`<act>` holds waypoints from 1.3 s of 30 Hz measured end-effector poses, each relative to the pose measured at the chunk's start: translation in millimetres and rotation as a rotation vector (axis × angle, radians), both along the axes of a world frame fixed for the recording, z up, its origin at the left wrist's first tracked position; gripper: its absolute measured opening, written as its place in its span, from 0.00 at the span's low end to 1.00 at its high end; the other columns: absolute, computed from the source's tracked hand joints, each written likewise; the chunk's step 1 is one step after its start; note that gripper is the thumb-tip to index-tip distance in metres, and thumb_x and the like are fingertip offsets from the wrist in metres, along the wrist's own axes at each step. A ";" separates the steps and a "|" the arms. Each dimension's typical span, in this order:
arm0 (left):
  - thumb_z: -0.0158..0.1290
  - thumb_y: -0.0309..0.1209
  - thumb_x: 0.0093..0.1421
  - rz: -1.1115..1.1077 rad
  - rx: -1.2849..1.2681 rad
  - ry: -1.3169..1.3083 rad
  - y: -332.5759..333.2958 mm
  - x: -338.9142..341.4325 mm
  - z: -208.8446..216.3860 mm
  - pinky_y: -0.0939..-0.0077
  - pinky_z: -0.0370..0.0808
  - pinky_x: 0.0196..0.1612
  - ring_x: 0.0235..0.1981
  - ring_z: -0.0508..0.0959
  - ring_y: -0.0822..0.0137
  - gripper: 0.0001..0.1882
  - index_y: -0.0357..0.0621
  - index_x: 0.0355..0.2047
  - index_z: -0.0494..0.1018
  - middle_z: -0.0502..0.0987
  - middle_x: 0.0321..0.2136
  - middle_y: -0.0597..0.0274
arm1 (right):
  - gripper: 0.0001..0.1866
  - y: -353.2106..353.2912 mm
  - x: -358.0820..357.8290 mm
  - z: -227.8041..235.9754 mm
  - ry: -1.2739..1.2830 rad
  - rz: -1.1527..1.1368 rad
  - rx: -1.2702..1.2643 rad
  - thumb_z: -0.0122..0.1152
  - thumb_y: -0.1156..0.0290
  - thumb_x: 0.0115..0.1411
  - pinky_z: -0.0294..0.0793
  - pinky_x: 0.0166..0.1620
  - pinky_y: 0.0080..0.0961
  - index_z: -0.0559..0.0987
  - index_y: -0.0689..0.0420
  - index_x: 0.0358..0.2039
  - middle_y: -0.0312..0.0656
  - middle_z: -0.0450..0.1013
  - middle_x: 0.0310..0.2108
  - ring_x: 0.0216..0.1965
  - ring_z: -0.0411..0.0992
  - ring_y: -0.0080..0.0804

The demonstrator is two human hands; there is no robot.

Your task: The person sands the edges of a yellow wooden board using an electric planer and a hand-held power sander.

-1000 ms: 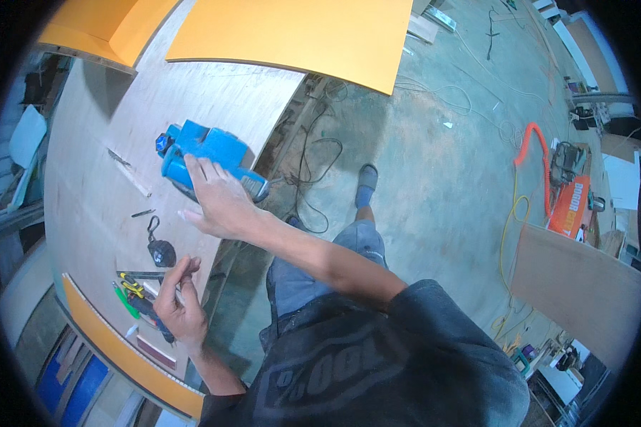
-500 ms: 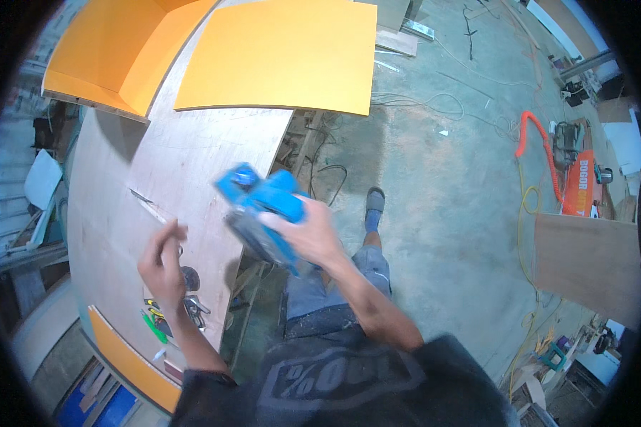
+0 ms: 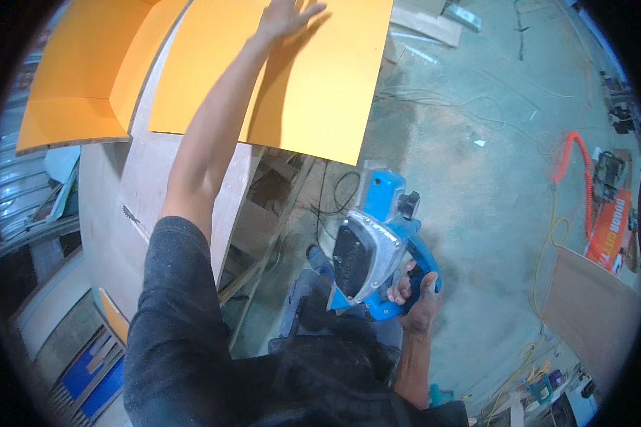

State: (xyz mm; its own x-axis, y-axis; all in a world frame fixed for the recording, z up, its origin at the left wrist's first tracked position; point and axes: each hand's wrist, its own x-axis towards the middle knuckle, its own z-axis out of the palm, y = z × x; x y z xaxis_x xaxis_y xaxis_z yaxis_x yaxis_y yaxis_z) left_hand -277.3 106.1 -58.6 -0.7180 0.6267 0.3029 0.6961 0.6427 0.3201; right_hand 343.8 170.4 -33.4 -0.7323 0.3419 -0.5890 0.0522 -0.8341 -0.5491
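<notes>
My right hand is wrapped round the rear handle of a blue electric hand planer. The planer is held up off the bench, in front of my legs, with its black side cover showing. My left arm stretches far forward, and my left hand has its fingers spread over a yellow-faced board. Whether the palm presses on the board I cannot tell. The board lies on a pale wooden bench top, with its right part jutting past the bench edge.
A yellow box-like panel assembly stands at the far left. Cables loop over the concrete floor beside the bench. To the right are a coiled orange air hose and a brown panel.
The planer in my right hand has swung right, away from the bench, and turned its side up. My left hand has reached forward from the near bench to over the yellow board.
</notes>
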 end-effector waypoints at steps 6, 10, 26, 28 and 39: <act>0.49 0.65 0.63 0.053 -0.452 0.163 96.6 2.3 -5.9 0.55 0.56 0.72 0.71 0.60 0.50 0.47 0.42 0.70 0.59 0.62 0.70 0.48 | 0.30 6.6 -25.8 -26.8 0.040 -0.064 -0.182 0.66 0.49 0.64 0.69 0.26 0.30 0.73 0.68 0.45 0.39 0.68 0.18 0.18 0.66 0.26; 0.49 0.66 0.62 0.135 -0.178 0.076 81.9 -11.5 -2.2 0.52 0.54 0.72 0.70 0.62 0.51 0.47 0.41 0.68 0.63 0.64 0.68 0.48 | 0.31 -1.0 -31.5 -32.0 0.066 -0.038 -0.275 0.71 0.50 0.61 0.69 0.25 0.29 0.74 0.70 0.43 0.40 0.69 0.18 0.19 0.68 0.28; 0.51 0.66 0.61 0.193 -0.130 0.114 100.3 -7.0 -9.0 0.50 0.57 0.69 0.66 0.66 0.51 0.44 0.40 0.62 0.68 0.70 0.63 0.48 | 0.32 -3.1 -37.4 -34.1 0.014 0.030 -0.171 0.72 0.45 0.58 0.66 0.23 0.26 0.75 0.67 0.38 0.40 0.70 0.19 0.19 0.69 0.27; 0.52 0.65 0.61 0.191 -0.115 0.096 109.2 -6.0 -19.3 0.49 0.57 0.69 0.66 0.67 0.52 0.43 0.40 0.61 0.69 0.70 0.62 0.48 | 0.30 -5.5 -38.3 -37.0 0.019 -0.004 -0.171 0.71 0.47 0.60 0.66 0.23 0.27 0.75 0.66 0.38 0.40 0.70 0.19 0.19 0.68 0.27; 0.53 0.65 0.60 0.261 -0.127 0.100 113.1 -11.6 -3.3 0.47 0.59 0.67 0.63 0.70 0.52 0.41 0.40 0.57 0.73 0.74 0.59 0.48 | 0.25 2.6 -59.0 -41.1 0.093 -0.077 -0.343 0.71 0.51 0.62 0.65 0.25 0.30 0.74 0.63 0.37 0.38 0.67 0.18 0.19 0.65 0.27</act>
State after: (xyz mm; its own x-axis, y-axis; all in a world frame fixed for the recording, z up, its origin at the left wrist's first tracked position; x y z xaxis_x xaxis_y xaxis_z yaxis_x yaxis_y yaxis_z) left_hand -289.0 219.2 -61.9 -0.8305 0.4620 0.3112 0.5258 0.8347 0.1639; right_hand 284.9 173.0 -74.4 -0.7680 0.1922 -0.6110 -0.0550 -0.9702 -0.2360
